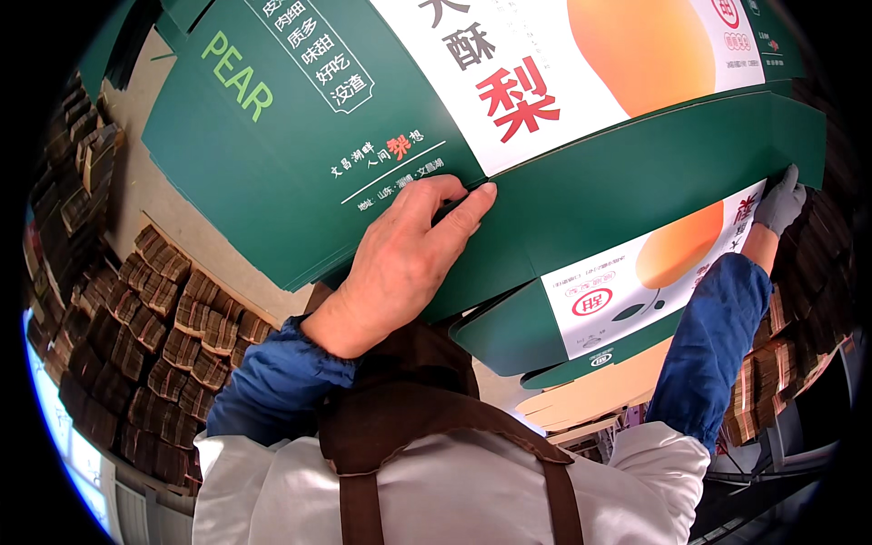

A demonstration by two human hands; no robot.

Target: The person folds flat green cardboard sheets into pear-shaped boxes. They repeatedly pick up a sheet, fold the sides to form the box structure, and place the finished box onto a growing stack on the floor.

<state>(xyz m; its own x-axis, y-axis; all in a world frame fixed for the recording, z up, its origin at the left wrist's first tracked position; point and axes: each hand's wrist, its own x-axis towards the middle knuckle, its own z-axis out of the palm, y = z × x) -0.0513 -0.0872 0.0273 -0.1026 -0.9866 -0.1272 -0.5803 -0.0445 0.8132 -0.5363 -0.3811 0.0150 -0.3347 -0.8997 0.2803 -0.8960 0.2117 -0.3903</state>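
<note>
A flat, creased sheet of dark green cardboard box (599,204) spans the view in front of me, with white panels, printing and large orange-yellow pear pictures. My left hand (395,245), bare, is closed at a fold near the sheet's middle; thumb and forefinger grip the edge beside a slot. Toward the far right, my right hand (781,202) wears a grey glove and is closed on the edge by an end flap. Part of its fingers is hidden. Between my arms, a smaller pear panel (681,245) hangs toward me on the near side.
Stacks of bundled brown cardboard (168,318) stand on the floor at the left. More bundled stacks (772,381) rise at the right, beyond my blue sleeve (704,345). A tan cardboard surface (590,386) shows below the near panel.
</note>
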